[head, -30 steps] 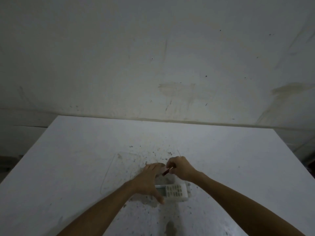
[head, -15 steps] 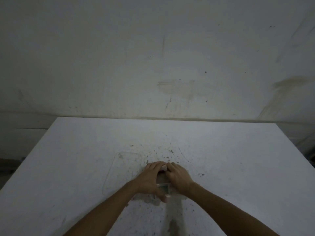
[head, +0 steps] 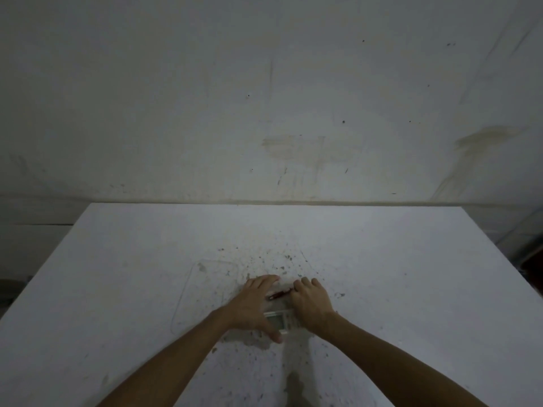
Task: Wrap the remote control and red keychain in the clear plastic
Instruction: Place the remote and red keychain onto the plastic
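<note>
Two items to wrap: a white rectangular plastic remote control (head: 280,321) and a small red keychain (head: 277,295), both lying between the hands on the white speckled worktop (head: 411,289).
Location of remote control: near the front centre of the worktop, only its display end in view; the rest is covered by the right hand (head: 311,305).
Location of keychain: just beyond the remote control, in the gap between the two sets of fingers.
Clear plastic: a thin transparent sheet (head: 205,289) lies flat on the worktop, its rounded outline faintly visible to the left of the hands; whether it reaches under the items cannot be told.
Left grip: left hand (head: 254,306) spread flat, palm down, fingers extended beside the keychain, thumb reaching toward the near edge of the remote control; it closes on nothing.
Right grip: fingers bent and pressed down over the remote control's right part; whether they pinch plastic cannot be told.
Handling, remote control: judged rigid and light, with a smooth casing; hold by the long edges.
Handling, keychain: judged small, light and liable to slide off; keep it pinned against the remote control while folding.
Handling, plastic: judged limp, slippery and prone to spring open; lift it by an edge or corner.
Long axis, remote control: runs left to right across the view, display end to the left.
Long axis, keychain: also roughly left to right, right end tilted slightly away from the person.
</note>
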